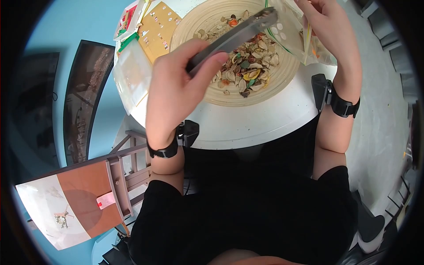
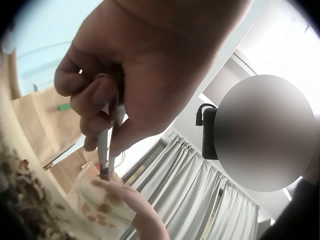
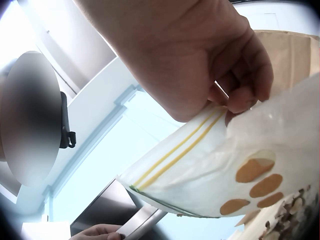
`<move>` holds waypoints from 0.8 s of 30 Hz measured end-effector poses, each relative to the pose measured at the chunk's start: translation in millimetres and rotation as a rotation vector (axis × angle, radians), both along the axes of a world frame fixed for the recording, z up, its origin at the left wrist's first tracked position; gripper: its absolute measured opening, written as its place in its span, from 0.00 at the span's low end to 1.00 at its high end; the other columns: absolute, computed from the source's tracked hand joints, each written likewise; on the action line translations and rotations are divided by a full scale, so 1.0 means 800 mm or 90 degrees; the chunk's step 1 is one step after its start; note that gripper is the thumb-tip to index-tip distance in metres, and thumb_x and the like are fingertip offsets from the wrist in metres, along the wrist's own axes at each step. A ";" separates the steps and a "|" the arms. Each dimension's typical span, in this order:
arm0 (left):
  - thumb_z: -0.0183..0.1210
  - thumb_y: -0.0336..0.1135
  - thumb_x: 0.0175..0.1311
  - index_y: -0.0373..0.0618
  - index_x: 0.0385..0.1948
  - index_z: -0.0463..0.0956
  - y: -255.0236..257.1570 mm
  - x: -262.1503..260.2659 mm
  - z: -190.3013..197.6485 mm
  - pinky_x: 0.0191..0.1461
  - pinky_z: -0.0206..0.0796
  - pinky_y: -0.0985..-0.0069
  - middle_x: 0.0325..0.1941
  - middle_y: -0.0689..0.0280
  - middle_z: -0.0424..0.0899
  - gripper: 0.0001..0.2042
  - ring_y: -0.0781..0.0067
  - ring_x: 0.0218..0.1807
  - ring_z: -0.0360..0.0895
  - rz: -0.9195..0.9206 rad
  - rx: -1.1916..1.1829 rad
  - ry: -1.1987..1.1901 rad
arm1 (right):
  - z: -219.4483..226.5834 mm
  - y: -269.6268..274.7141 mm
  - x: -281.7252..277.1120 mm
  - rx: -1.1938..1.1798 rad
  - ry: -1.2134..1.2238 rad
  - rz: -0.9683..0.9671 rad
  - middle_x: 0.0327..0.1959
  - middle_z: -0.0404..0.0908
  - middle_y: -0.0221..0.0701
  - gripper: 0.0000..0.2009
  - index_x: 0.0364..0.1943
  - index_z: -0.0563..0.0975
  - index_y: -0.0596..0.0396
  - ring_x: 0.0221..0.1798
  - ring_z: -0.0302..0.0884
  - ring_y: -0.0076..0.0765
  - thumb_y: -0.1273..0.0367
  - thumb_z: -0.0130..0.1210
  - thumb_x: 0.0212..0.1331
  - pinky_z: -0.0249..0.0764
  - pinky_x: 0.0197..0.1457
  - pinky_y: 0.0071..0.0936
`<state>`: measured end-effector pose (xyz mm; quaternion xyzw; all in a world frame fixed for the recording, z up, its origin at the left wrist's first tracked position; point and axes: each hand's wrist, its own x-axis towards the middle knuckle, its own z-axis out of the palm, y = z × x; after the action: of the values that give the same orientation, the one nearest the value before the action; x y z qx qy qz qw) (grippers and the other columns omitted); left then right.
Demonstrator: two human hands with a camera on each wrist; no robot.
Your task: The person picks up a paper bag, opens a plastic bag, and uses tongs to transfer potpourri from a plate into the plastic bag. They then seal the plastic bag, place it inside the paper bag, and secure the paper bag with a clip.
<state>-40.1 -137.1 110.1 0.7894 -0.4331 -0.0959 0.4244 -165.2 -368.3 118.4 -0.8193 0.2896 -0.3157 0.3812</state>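
Note:
My left hand (image 1: 179, 84) grips metal tongs (image 1: 236, 37), whose tips reach over the mouth of a clear zip bag (image 1: 289, 33) at the plate's upper right. In the left wrist view the tong arms (image 2: 102, 145) stand close together, with something small and dark at their tips. My right hand (image 1: 329, 26) pinches the bag's edge; in the right wrist view, fingers of that hand (image 3: 235, 75) hold it beside the yellow zip lines. Dried petals and pods (image 1: 254, 70) lie heaped on a round woven plate (image 1: 212, 97), below the tongs.
A brown paper piece (image 1: 157, 31) and a clear plastic packet (image 1: 130, 75) lie left of the plate, near a white box (image 1: 132, 22) with red contents. The white table's front edge (image 1: 247, 143) is close to my body. A wooden easel-like stand (image 1: 132, 176) is at lower left.

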 end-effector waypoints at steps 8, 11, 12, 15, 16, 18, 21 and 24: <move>0.70 0.41 0.66 0.35 0.37 0.83 -0.001 0.024 -0.016 0.29 0.59 0.80 0.21 0.69 0.78 0.15 0.84 0.24 0.68 0.062 0.075 0.025 | -0.014 -0.023 -0.005 -0.058 -0.038 -0.014 0.19 0.77 0.28 0.15 0.34 0.83 0.68 0.22 0.72 0.20 0.67 0.55 0.70 0.67 0.26 0.24; 0.69 0.44 0.64 0.36 0.37 0.83 -0.002 0.041 -0.030 0.27 0.62 0.74 0.17 0.61 0.78 0.17 0.73 0.19 0.69 0.079 0.150 -0.044 | -0.014 -0.026 -0.008 -0.038 -0.050 0.001 0.19 0.77 0.27 0.15 0.34 0.83 0.68 0.23 0.72 0.20 0.67 0.55 0.70 0.66 0.26 0.24; 0.69 0.44 0.64 0.36 0.37 0.83 -0.004 0.042 -0.032 0.27 0.63 0.73 0.17 0.60 0.78 0.17 0.70 0.19 0.70 0.073 0.192 -0.073 | -0.015 -0.022 -0.008 -0.051 -0.060 -0.004 0.19 0.77 0.27 0.15 0.33 0.83 0.68 0.23 0.72 0.19 0.67 0.55 0.70 0.66 0.26 0.24; 0.68 0.45 0.64 0.37 0.37 0.84 -0.003 0.044 -0.043 0.28 0.64 0.70 0.17 0.57 0.78 0.16 0.63 0.19 0.72 0.055 0.215 -0.086 | -0.012 -0.017 -0.007 -0.066 -0.051 -0.022 0.19 0.78 0.28 0.15 0.34 0.83 0.68 0.23 0.72 0.20 0.67 0.55 0.70 0.66 0.26 0.24; 0.68 0.45 0.64 0.38 0.38 0.84 -0.003 0.045 -0.047 0.28 0.65 0.69 0.16 0.56 0.78 0.16 0.61 0.19 0.72 0.049 0.207 -0.078 | -0.012 -0.018 -0.008 -0.062 -0.048 -0.025 0.19 0.78 0.28 0.15 0.34 0.83 0.68 0.23 0.72 0.20 0.67 0.55 0.70 0.66 0.26 0.24; 0.67 0.45 0.65 0.39 0.38 0.84 0.000 0.044 -0.050 0.28 0.65 0.69 0.16 0.57 0.78 0.15 0.61 0.19 0.74 0.047 0.204 -0.083 | -0.011 -0.022 -0.009 -0.029 -0.040 -0.020 0.19 0.79 0.29 0.15 0.35 0.83 0.68 0.23 0.73 0.21 0.66 0.55 0.70 0.67 0.26 0.25; 0.67 0.45 0.66 0.41 0.38 0.85 0.001 0.040 -0.046 0.28 0.65 0.68 0.16 0.58 0.79 0.14 0.60 0.19 0.74 0.053 0.233 -0.102 | -0.012 -0.008 -0.007 -0.116 -0.048 -0.052 0.20 0.79 0.29 0.15 0.35 0.83 0.69 0.23 0.73 0.21 0.66 0.56 0.69 0.67 0.27 0.25; 0.67 0.42 0.68 0.36 0.39 0.84 -0.001 0.034 -0.040 0.27 0.57 0.74 0.18 0.66 0.75 0.14 0.75 0.22 0.66 0.057 0.259 -0.081 | -0.011 -0.006 -0.007 -0.124 -0.048 -0.053 0.20 0.79 0.30 0.15 0.36 0.84 0.69 0.23 0.73 0.21 0.66 0.56 0.69 0.67 0.27 0.26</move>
<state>-12.5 -137.8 78.4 0.8817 -0.3953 -0.1124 0.2319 -170.8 -373.5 109.4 -0.8273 0.2770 -0.3885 0.2965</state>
